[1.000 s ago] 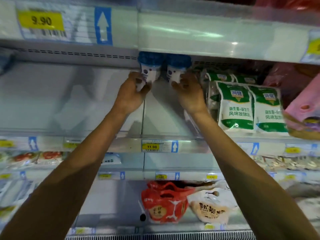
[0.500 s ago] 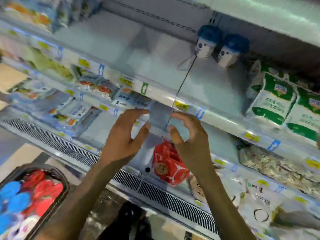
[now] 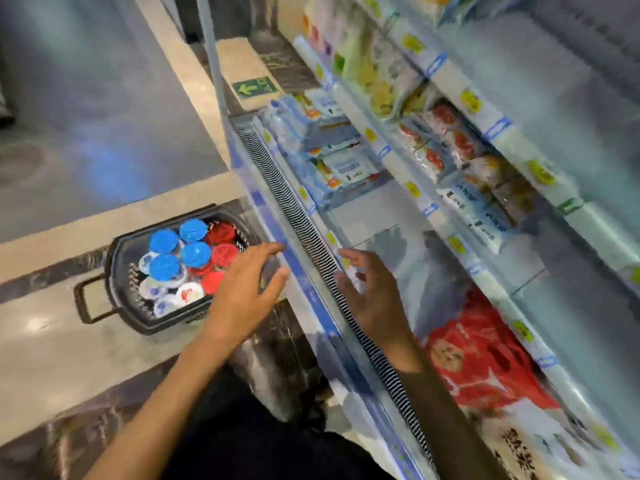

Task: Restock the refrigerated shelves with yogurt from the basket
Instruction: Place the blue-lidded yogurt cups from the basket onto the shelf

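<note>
Head camera view, looking down along a refrigerated display case toward the floor. 2 bare forearms reach forward from the bottom of the frame. The left hand (image 3: 247,292) hangs just beside a dark plastic basket (image 3: 117,268) that sits on the floor against the foot of the case; its fingers are spread and its grip holds nothing. The right hand (image 3: 374,296) hovers over the striped air vent (image 3: 304,216) along the case's front edge, fingers also loosely spread, grip empty.

Inside the basket stand yogurt cups (image 3: 180,258) packed close together, blue lids toward the left and red lids toward the right, with a few white cup sides showing at the near edge. The basket likely sits by the case so each cup is a short reach from the shelves (image 3: 446,216).

To the right, tilted shelves carry packaged foods behind yellow price tags, and a red bag (image 3: 485,362) lies on the lowest level. Both hands appear placed to pick up the next cups, the left one nearest.
</note>
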